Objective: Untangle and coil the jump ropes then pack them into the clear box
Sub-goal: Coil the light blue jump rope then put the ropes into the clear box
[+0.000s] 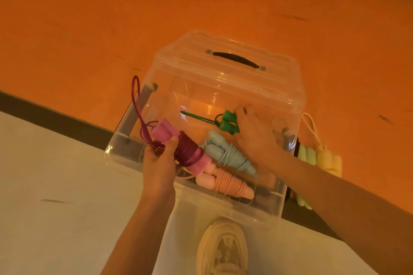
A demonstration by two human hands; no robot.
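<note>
L hand (159, 158) fingers curl round pink-handled, maroon-cord coiled jump rope (185, 149) at clear plastic box (252, 206) near rim, long axis slanting inward; R hand (254, 134) inside, fingers on green rope (226, 121), grip unclear.

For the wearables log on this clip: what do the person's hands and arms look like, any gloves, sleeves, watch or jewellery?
Both the left hand and the right hand are bare, with no gloves. Both forearms are uncovered as far as the frame's lower edge, so no sleeves show. No watch, bracelet or ring is visible on either. Fingernails look short and plain, though the picture is soft. A pale lace-up sneaker shows below.
</note>
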